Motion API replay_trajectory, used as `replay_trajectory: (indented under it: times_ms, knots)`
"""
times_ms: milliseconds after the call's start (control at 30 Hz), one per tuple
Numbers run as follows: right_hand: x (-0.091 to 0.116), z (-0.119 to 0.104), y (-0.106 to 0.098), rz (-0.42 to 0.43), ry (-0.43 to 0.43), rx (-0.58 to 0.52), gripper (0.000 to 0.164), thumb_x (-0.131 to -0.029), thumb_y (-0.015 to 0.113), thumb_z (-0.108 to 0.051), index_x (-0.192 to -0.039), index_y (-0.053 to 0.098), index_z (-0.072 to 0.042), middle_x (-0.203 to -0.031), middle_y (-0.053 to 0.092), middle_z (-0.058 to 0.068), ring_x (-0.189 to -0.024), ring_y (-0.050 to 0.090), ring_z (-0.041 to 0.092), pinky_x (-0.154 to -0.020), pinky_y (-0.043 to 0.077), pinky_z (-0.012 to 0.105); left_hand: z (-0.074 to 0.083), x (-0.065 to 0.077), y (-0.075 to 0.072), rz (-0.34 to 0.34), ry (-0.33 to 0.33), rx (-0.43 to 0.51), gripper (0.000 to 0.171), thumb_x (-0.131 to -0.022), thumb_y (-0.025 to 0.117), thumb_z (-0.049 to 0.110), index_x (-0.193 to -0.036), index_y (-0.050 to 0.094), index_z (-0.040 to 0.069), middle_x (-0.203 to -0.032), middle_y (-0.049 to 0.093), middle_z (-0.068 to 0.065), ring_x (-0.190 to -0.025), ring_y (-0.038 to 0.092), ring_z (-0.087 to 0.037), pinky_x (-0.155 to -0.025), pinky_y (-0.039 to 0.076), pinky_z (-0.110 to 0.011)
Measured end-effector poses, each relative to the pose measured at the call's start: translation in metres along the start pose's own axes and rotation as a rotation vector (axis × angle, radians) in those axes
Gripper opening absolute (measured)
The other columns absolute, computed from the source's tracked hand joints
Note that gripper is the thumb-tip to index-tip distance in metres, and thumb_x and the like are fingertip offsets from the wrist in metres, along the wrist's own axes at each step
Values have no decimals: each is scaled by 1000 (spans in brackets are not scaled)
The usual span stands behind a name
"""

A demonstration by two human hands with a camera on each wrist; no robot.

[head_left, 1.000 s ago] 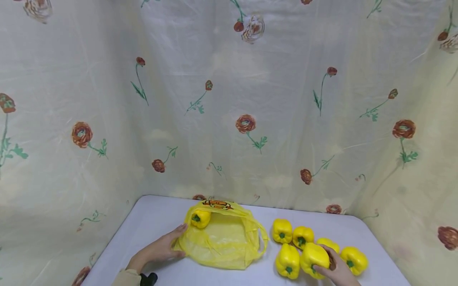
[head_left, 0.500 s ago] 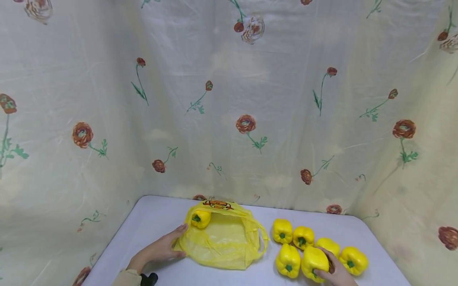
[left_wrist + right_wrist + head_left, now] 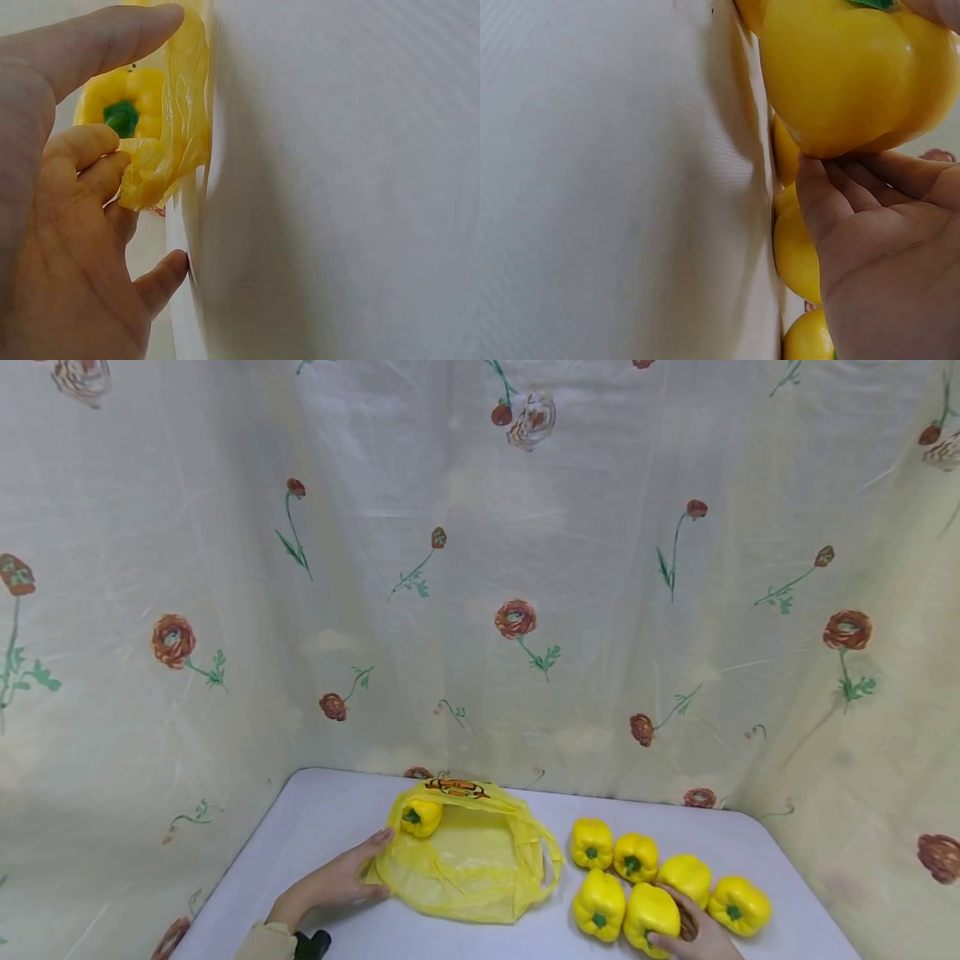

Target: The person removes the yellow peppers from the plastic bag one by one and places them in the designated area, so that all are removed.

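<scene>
On the left of the table lies a yellow plastic bag (image 3: 480,893), its mouth facing the near side. A yellow bell pepper (image 3: 422,818) with a green stem sits inside it on the left. My left hand (image 3: 337,881) holds the bag's left edge, and thin plastic (image 3: 150,169) is bunched at its fingers. At the lower right my right hand (image 3: 703,931) grips another yellow bell pepper (image 3: 651,917), thumb near the stem and fingers on the opposite side. In the right wrist view this pepper (image 3: 840,75) fills the upper part, and I cannot tell whether it touches the table.
Several more yellow bell peppers surround the held one: one on its left (image 3: 599,906), two behind (image 3: 592,843) and others to the right (image 3: 738,906). The white table (image 3: 337,802) ends at a flowered cloth (image 3: 480,693) hanging behind and at both sides.
The right hand has moved slightly toward the near edge and left with its pepper. The pepper on its left has shifted a little left. The left hand and bag stay put.
</scene>
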State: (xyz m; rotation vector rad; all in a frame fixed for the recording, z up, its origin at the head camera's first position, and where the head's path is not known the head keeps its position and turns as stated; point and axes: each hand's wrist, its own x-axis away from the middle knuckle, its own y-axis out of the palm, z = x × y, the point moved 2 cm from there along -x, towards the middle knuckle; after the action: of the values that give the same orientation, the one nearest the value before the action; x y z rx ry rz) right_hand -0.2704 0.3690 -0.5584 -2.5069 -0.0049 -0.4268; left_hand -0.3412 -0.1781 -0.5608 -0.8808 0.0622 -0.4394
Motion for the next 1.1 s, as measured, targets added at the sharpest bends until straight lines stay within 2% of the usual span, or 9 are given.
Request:
replay_trajectory:
  times_ms: [333,700,1100]
  knots:
    - [0,1,2,-22,-33,39,111,-67,84,-48,-149,26,1,-146,36,33,-131,41,48,-103,43,56,-2,-1,-1,-4,28,-3,99,-78,72,55,-154,22,15,-161,16,-11,-147,18,-38,-117,19,-60]
    - [-5,3,4,-39,-42,23,111,-69,84,-45,-149,24,4,-146,35,33,-132,40,48,-104,43,56,0,1,-1,1,56,18,96,-80,73,49,-154,22,14,-162,16,-10,-148,18,-35,-118,18,-59]
    - [-2,1,2,-24,-59,28,113,-71,80,-52,-150,20,0,-149,29,34,-136,30,51,-110,34,59,3,5,-4,14,97,-7,95,-82,70,50,-153,23,10,-161,17,-14,-147,18,-37,-118,19,-59]
